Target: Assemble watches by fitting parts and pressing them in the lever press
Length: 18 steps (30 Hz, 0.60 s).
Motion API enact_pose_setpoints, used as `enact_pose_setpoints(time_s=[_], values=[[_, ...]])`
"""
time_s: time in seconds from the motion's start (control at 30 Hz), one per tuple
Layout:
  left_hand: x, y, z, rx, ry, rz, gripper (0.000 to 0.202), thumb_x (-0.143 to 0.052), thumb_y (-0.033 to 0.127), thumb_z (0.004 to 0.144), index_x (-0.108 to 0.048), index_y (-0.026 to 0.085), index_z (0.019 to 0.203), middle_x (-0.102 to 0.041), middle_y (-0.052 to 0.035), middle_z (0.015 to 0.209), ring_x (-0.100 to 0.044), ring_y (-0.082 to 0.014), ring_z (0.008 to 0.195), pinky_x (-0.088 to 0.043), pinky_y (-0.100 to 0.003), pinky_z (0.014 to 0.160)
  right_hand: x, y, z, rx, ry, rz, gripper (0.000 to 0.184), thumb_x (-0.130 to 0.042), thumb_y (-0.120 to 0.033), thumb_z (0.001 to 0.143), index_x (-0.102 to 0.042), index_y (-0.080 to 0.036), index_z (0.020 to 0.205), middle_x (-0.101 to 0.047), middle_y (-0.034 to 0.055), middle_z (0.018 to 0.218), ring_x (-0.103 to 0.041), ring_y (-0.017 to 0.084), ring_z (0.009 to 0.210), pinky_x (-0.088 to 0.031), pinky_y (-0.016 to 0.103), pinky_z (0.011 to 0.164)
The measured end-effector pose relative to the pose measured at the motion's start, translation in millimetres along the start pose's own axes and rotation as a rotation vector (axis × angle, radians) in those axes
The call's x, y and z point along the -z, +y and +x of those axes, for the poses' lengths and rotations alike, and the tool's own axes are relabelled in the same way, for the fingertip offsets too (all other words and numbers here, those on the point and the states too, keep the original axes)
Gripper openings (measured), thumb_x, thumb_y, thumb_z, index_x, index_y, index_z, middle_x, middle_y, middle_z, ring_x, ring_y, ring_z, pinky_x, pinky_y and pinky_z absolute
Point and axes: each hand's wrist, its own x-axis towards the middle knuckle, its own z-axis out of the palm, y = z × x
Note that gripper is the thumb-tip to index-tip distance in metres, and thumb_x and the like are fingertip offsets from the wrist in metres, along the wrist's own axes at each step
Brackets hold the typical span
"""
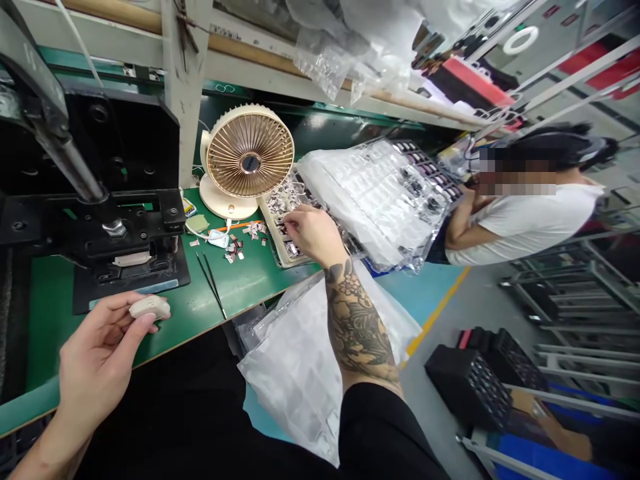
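Observation:
Near the bench's front edge, my left hand [103, 350] pinches a small off-white rounded plastic piece [149, 307] between thumb and fingers. My right hand [316, 233] is over a shallow cream tray [277, 252] that holds many small parts. Its fingertips are drawn together among the parts, and whatever they grip is hidden. Dark tweezers [212, 283] lie on the green bench between the hands. Beyond my left hand stands a black press [135, 220], with a pale piece [132, 259] in its lower fixture.
A cream fan [250, 160] stands behind small loose parts [235, 250]. Plastic-covered trays [370, 193] rise beyond my right hand, and a white plastic sheet [300, 367] hangs by my lap. A co-worker [530, 213] sits at the right; another person's forearm [563, 430] shows lower right.

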Motion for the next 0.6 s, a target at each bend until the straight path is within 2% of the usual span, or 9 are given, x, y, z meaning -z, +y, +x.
enact_pose_setpoints(time_s=[0.13,0.2,0.27,0.33,0.4,0.47,0.53,0.6], values=[[0.0,1,0,0.002,0.013,-0.027,0.030,-0.085,0.040,0.104,-0.073,0.022,0.124,-0.088,-0.0058,0.121,-0.086,-0.0184,0.092,-0.071,-0.025,0.087,-4,5,-10,-0.021,0.180,0.159,0.023,-0.059,-0.021,0.104,-0.082,-0.019,0.104,-0.076,0.0125,0.120,-0.072,0.025,0.106,-0.057,0.039,0.101],[0.2,0,0,0.015,0.035,-0.033,0.029,-0.084,0.040,0.105,-0.071,0.022,0.124,-0.087,-0.0066,0.124,-0.087,-0.0192,0.094,-0.071,-0.026,0.089,-6,7,-16,-0.066,0.310,0.279,0.020,-0.060,-0.022,0.103,-0.079,-0.020,0.102,-0.076,0.0097,0.109,-0.070,0.022,0.095,-0.058,0.038,0.095],[0.8,-1,1,0.027,0.061,-0.036,0.030,-0.084,0.041,0.106,-0.070,0.022,0.124,-0.089,-0.0065,0.119,-0.087,-0.0200,0.092,-0.072,-0.028,0.088,-7,6,-22,-0.118,0.402,0.400,0.018,-0.059,-0.025,0.104,-0.076,-0.020,0.108,-0.074,0.0053,0.095,-0.065,0.018,0.081,-0.057,0.035,0.085],[1.4,-2,1,0.045,0.054,-0.046,0.032,-0.082,0.042,0.107,-0.070,0.022,0.128,-0.089,-0.0069,0.116,-0.088,-0.0220,0.093,-0.072,-0.031,0.089,-8,-2,-27,-0.139,0.466,0.565,0.019,-0.061,-0.032,0.106,-0.075,-0.021,0.113,-0.074,0.0025,0.092,-0.064,0.016,0.077,-0.057,0.033,0.079],[1.1,-3,1,0.057,0.029,-0.058,0.035,-0.081,0.042,0.108,-0.071,0.021,0.134,-0.089,-0.0075,0.114,-0.088,-0.0237,0.095,-0.072,-0.034,0.090,-8,-20,-30,-0.117,0.512,0.765,0.020,-0.068,-0.039,0.107,-0.077,-0.023,0.115,-0.076,0.0016,0.095,-0.067,0.015,0.077,-0.059,0.031,0.077],[-0.7,-1,0,0.051,0.021,-0.088,0.033,-0.079,0.041,0.110,-0.072,0.021,0.134,-0.089,-0.0077,0.112,-0.088,-0.0236,0.096,-0.072,-0.034,0.089,-9,-49,-33,-0.042,0.511,0.929,0.021,-0.078,-0.040,0.104,-0.081,-0.025,0.118,-0.080,0.0023,0.101,-0.074,0.016,0.083,-0.062,0.032,0.079],[-3.4,1,2,0.013,0.022,-0.142,0.027,-0.078,0.038,0.111,-0.073,0.020,0.130,-0.089,-0.0074,0.111,-0.087,-0.0221,0.096,-0.071,-0.032,0.085,-10,-85,-36,0.096,0.459,0.996,0.018,-0.085,-0.033,0.101,-0.084,-0.027,0.118,-0.083,0.0027,0.105,-0.078,0.017,0.087,-0.065,0.034,0.082],[-5.4,3,5,-0.037,0.014,-0.202,0.019,-0.076,0.035,0.112,-0.074,0.021,0.126,-0.088,-0.0070,0.113,-0.085,-0.0194,0.095,-0.070,-0.028,0.083,-13,-123,-37,0.242,0.391,1.019,0.010,-0.086,-0.025,0.101,-0.086,-0.028,0.110,-0.084,0.0015,0.097,-0.079,0.017,0.084,-0.065,0.034,0.082]])
